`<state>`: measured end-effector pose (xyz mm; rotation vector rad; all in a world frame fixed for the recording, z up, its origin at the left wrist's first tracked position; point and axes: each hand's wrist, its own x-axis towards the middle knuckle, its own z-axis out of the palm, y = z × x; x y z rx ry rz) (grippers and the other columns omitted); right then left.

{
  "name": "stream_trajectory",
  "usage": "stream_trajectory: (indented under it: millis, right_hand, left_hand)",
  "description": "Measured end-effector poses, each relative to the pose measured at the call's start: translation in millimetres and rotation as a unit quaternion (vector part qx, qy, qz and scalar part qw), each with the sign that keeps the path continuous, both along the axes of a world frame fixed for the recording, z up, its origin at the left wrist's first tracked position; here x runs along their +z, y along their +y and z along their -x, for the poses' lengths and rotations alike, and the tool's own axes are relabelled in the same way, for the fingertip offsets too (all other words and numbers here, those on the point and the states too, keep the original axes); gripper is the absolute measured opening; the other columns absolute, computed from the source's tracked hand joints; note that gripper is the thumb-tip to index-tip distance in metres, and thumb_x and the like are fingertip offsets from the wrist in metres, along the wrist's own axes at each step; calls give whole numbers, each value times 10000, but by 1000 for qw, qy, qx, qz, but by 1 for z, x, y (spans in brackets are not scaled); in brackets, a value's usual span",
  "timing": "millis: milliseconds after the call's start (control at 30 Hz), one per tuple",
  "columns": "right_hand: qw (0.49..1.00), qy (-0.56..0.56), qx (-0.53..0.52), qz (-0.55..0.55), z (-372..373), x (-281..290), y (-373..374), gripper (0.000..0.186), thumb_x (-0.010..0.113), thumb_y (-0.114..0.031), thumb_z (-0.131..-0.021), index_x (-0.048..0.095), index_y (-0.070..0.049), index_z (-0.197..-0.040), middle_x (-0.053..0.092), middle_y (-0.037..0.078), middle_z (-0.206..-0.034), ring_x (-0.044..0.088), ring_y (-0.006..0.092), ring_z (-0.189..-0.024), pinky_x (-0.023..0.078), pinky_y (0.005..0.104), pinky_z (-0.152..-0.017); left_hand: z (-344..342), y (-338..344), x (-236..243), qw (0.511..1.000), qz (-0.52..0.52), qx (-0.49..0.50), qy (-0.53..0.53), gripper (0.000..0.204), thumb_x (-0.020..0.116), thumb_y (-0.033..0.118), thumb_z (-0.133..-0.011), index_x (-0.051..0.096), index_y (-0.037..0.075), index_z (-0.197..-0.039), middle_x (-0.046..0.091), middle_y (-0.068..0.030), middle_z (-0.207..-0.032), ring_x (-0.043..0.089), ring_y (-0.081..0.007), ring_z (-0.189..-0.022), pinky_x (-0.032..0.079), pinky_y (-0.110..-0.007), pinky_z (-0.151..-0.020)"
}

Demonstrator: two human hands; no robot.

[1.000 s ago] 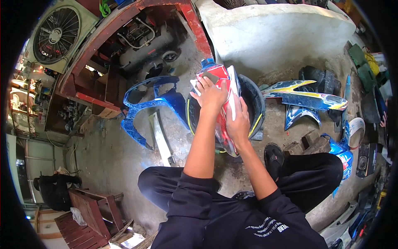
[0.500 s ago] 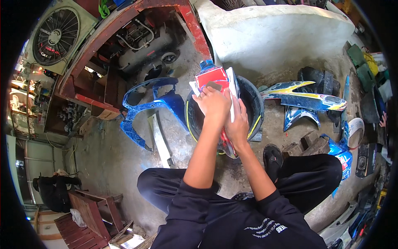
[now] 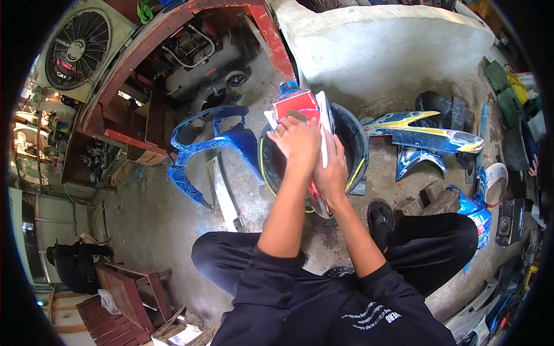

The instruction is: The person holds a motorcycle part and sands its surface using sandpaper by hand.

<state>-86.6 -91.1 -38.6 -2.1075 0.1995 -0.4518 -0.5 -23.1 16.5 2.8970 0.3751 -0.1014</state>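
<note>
left hand (image 3: 300, 141) pressed a small sanding block (image 3: 295, 116) flat on the red-and-white fairing panel (image 3: 301, 106), frame centre. right hand (image 3: 330, 173) gripped the panel's lower edge. panel sat over a black tub (image 3: 352, 144). blue fairing (image 3: 210, 144) lay left on the floor.

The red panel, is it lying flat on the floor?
No, the red panel is held up over the black tub, with the left hand and right hand both on it.
</note>
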Motion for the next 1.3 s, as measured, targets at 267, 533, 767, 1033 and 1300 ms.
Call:
stream_trajectory:
  millis: [267, 533, 767, 1033, 1300]
  right_hand:
    - [1000, -11, 4, -4, -2, -6, -4, 556, 573, -340, -962, 460, -200, -1488, 457, 233, -1465, 512, 484, -1252, 438, 524, -1031]
    - [1000, -16, 1, 3, -4, -3, -3, 560, 577, -311, -957, 457, -191, -1490, 468, 254, -1444, 535, 490, -1222, 450, 536, -1012]
    - [1000, 4, -5, 9, -2, 3, -4, 506, 566, -258, -975, 497, -86, -1447, 482, 267, -1425, 506, 444, -1282, 426, 480, -1048]
    - [1000, -19, -12, 9, -3, -7, -3, 566, 587, -297, -951, 456, -205, -1493, 477, 235, -1439, 543, 487, -1204, 451, 534, -1007]
    - [1000, -9, -5, 12, -3, -4, -4, 565, 579, -312, -956, 453, -201, -1495, 469, 248, -1442, 542, 496, -1199, 451, 533, -1008]
  left_hand:
    - [0, 3, -20, 976, -2, -147, -158, 625, 450, 489, -994, 501, 41, -1427, 466, -171, -1511, 455, -319, -1396, 279, -577, -1157]
    - [4, 19, -15, 992, -8, -52, -116, 713, 504, 480, -966, 500, -132, -1332, 499, -299, -1379, 492, -431, -1290, 362, -538, -1085]
    - [11, 33, -19, 976, 67, -55, -201, 573, 557, 437, -953, 538, -41, -1269, 555, -204, -1285, 530, -390, -1208, 417, -540, -1027]
    - [1, 18, -18, 973, 80, -42, -212, 482, 581, 400, -934, 637, -6, -1189, 605, -174, -1251, 577, -353, -1180, 427, -564, -1014]
    - [6, 14, -11, 979, 43, -25, -198, 598, 505, 477, -961, 606, -5, -1300, 594, -181, -1347, 544, -351, -1274, 309, -608, -1123]
